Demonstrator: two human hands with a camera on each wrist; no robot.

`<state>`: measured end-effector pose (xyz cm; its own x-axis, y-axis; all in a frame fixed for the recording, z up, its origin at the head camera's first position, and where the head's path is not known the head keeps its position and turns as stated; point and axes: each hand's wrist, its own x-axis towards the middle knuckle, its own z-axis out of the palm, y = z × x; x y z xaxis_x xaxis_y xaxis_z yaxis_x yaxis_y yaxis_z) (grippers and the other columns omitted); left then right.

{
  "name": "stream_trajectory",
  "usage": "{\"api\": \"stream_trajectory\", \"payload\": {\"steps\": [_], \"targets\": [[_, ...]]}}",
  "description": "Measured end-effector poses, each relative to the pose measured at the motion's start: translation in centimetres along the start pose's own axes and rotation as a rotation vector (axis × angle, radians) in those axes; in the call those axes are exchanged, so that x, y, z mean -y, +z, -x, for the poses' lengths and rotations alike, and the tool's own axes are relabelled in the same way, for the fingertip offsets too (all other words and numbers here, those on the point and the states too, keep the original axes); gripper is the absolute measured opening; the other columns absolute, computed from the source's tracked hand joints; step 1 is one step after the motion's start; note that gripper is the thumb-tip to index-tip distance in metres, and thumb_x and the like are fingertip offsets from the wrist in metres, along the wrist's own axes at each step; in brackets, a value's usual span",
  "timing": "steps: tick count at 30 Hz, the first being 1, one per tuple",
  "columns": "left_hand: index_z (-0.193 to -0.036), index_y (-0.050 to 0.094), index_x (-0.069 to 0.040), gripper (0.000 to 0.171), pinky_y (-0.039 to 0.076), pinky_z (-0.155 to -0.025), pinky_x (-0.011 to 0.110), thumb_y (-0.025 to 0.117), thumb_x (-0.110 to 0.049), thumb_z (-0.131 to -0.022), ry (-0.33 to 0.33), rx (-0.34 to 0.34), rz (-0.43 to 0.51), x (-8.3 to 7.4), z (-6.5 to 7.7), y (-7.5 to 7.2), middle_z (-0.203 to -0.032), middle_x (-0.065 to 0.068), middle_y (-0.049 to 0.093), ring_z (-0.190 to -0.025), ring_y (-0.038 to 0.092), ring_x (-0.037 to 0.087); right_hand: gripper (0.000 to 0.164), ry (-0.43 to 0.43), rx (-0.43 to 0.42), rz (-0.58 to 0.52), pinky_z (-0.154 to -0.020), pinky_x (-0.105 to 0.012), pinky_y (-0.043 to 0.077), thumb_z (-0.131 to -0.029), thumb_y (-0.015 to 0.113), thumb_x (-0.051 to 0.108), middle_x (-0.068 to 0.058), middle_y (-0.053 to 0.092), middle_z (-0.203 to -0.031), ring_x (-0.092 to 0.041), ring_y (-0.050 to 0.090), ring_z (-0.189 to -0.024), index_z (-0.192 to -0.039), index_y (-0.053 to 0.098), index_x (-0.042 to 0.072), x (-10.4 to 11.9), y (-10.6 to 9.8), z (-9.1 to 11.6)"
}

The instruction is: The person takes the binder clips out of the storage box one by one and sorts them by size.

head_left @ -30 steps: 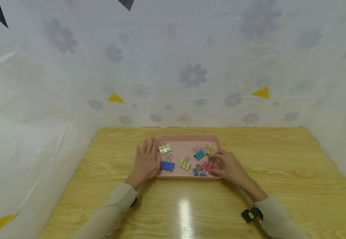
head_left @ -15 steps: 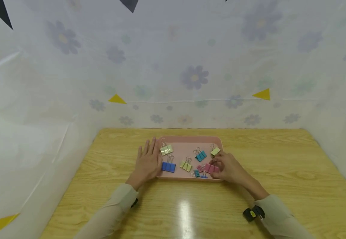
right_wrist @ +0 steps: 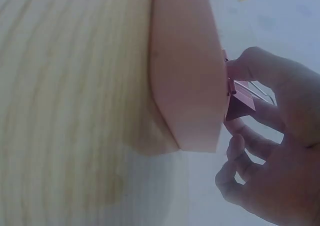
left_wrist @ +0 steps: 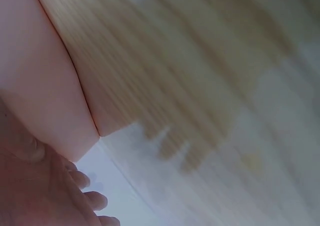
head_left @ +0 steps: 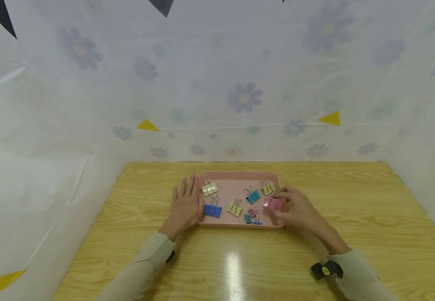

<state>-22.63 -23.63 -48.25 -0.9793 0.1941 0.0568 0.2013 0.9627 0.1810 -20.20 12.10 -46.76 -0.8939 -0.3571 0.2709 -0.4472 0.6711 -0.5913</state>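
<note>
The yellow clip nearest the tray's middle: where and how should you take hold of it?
Probably pinch the yellow clip by the two ends of its body, coming from above. Its wire handles point toward the far side, bare floor of the tray at both ends leaves finger room, and the raised walls would hinder a low approach.

Tray (head_left: pixel 240 174): plain pink. Large pink clip (head_left: pixel 273 204): deeper rose; small pink clip (head_left: pixel 253 212) similar. Large blue clip (head_left: pixel 212 210): royal blue; small blue clip (head_left: pixel 257 223) likewise. Larger teal clip (head_left: pixel 253 197), smaller teal clip (head_left: pixel 248 218): blue-green. Centre clip (head_left: pixel 234 210), far-right clip (head_left: pixel 268 190): pale yellow; far-left clip (head_left: pixel 209 189) paler. Worktop (head_left: pixel 187 267): yellow-tan, streaked wood grain. Backdrop (head_left: pixel 202 83): white, lilac flowers (head_left: pixel 236 96), faint green blooms. Triangles (head_left: pixel 329 118): some yellow, others near-black. Sleeves (head_left: pixel 138 263): pale beige. Wristband (head_left: pixel 316 271): black, yellow patch.
</note>
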Motion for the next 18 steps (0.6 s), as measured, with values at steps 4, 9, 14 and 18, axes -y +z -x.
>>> {"api": "stream_trajectory", "payload": {"steps": [4,9,14,18], "targets": [[-0.166,0.011,-0.006,0.062,0.009,-0.123,0.061,0.022,-0.033,-0.111,-0.003,0.012,0.008,0.0,0.0,0.0,-0.172,0.009,0.008,-0.157,0.008,0.038,0.036,0.001,-0.036,-0.054,-0.073,-0.040,0.055,-0.079,0.083,0.001,-0.015,0.062,-0.119,-0.031,0.061,-0.100,-0.114,0.074,-0.002,0.0,-1.0,0.3],[-0.166,0.012,-0.008,0.061,0.010,-0.122,0.062,0.022,-0.031,-0.110,0.005,0.007,0.021,0.1,0.1,0.1,-0.172,0.009,0.010,-0.156,0.010,0.039,0.037,-0.007,-0.048,-0.146,-0.074,-0.037,0.060,-0.083,0.081,-0.002,-0.018,0.061,-0.126,-0.031,0.063,-0.101,-0.119,0.072,-0.004,0.1,-1.8,0.6],[-0.166,0.013,-0.009,0.061,0.012,-0.122,0.062,0.023,-0.031,-0.110,0.009,0.001,0.011,0.1,0.3,0.0,-0.171,0.009,0.012,-0.156,0.011,0.039,0.039,-0.006,-0.075,-0.191,-0.080,-0.043,0.061,-0.084,0.080,-0.006,-0.024,0.056,-0.133,-0.037,0.067,-0.103,-0.121,0.069,-0.008,0.0,-2.2,1.0],[-0.166,0.013,-0.007,0.062,0.011,-0.122,0.063,0.023,-0.031,-0.109,0.018,0.005,0.027,0.0,0.3,-0.1,-0.171,0.011,0.013,-0.156,0.011,0.039,0.036,0.014,-0.095,-0.221,-0.083,-0.047,0.060,-0.084,0.080,-0.006,-0.023,0.054,-0.132,-0.043,0.068,-0.106,-0.118,0.070,-0.008,-0.1,-2.6,1.0]]}}
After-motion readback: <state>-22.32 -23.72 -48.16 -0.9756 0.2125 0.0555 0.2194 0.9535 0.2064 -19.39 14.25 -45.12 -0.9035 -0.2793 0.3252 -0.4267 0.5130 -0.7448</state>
